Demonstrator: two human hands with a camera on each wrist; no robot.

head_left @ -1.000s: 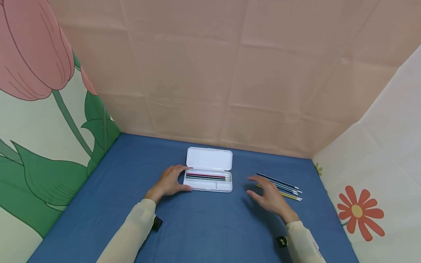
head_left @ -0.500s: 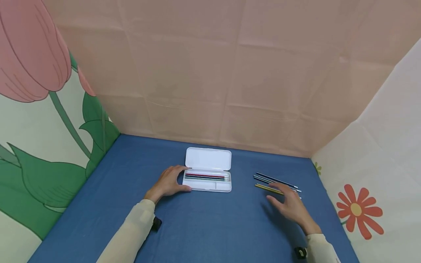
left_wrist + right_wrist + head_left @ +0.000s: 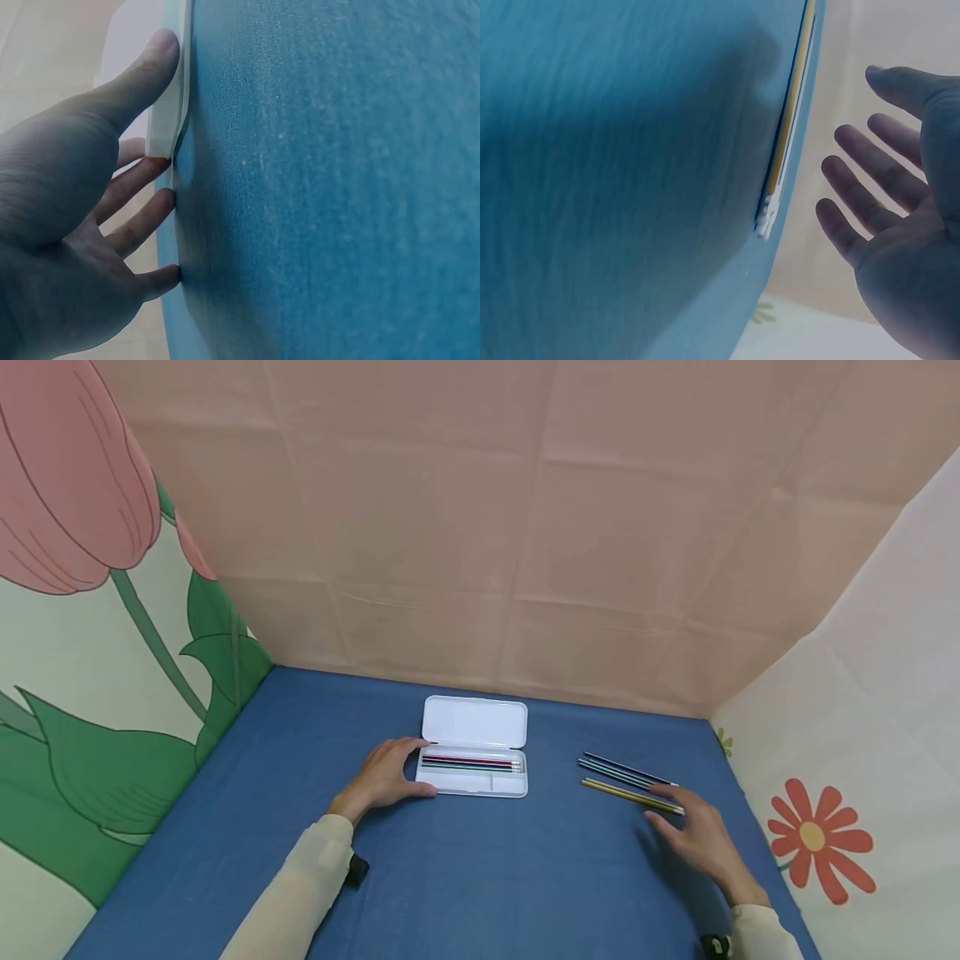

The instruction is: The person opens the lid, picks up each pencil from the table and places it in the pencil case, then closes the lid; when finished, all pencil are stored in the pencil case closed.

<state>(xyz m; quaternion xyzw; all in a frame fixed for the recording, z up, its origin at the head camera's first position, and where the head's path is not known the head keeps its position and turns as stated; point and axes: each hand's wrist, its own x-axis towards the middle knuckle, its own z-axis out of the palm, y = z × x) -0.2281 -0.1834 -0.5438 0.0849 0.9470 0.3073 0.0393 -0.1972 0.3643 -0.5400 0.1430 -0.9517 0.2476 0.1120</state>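
By the left hand (image 3: pixel 382 774) the open white pencil case (image 3: pixel 459 782) is gripped at one end; the right hand (image 3: pixel 699 833), released, is held near yellow pencils (image 3: pixel 628 795).

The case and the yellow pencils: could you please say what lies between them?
Only bare blue table lies between the case and the yellow pencils, in the head view.

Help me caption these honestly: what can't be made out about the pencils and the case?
Cased pencils: head view, too small and close-set to count surely.
White case: left wrist view, its own side wall hides the contents.
Dark pencils: head view, some ends hidden by the right hand.
Yellow pencils: right wrist view, cut off by the top edge.
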